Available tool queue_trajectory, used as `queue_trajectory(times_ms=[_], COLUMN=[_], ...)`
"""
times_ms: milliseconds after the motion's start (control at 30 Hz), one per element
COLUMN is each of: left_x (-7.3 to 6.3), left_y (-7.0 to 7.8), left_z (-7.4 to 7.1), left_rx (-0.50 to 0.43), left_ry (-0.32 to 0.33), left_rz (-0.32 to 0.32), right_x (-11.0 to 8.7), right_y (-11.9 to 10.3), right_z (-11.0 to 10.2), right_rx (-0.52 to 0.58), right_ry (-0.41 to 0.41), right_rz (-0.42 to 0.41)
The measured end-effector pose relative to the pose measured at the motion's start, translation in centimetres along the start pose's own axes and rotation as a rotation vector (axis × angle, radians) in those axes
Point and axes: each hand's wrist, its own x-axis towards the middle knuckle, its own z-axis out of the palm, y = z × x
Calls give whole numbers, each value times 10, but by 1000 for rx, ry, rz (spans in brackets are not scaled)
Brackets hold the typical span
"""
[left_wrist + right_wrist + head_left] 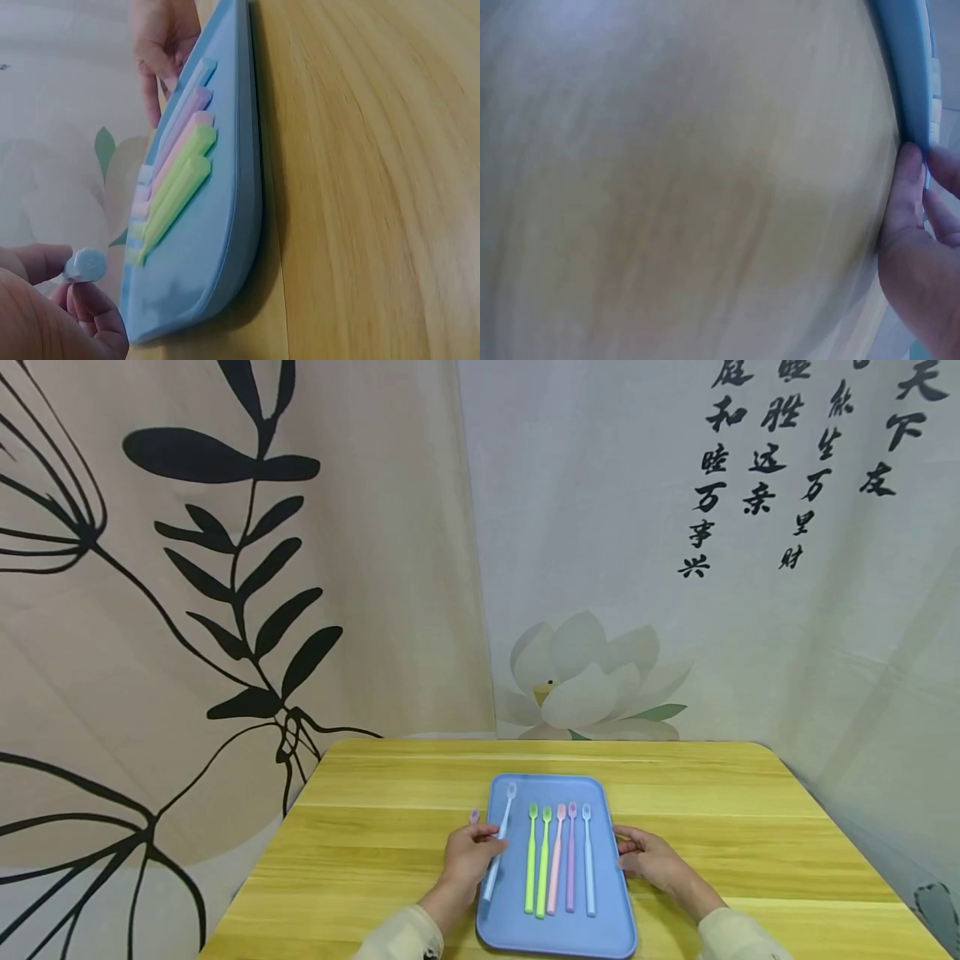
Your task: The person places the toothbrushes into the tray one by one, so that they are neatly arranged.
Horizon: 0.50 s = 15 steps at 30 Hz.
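My left hand (467,860) pinches a pale blue toothbrush (497,860) between thumb and fingers, its bristle head pointing away over the left part of the blue tray (555,935). In the left wrist view, the handle's round end (88,264) faces the camera. A purple brush head (474,816) shows just past the left fingers, the rest hidden behind the hand. My right hand (660,867) grips the tray's right rim with thumb and fingers. On the tray lie two green toothbrushes (531,860), a pink one (556,864), a purple one (571,860) and a blue one (588,868), side by side.
The tray rests on a wooden table (360,860) with light yellow grain. Behind the table's far edge hangs a curtain (405,568) printed with dark plants, a pale lotus and writing.
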Motion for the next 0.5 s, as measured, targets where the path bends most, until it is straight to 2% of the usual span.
queue_trajectory(times_ms=[500], left_x=[-3], left_y=[-3], left_z=[22], left_rx=[-44], left_ry=[35], left_rz=[7], right_x=[0], right_y=[0], right_z=[0], right_rx=[11], right_ry=[-5], right_rz=[6])
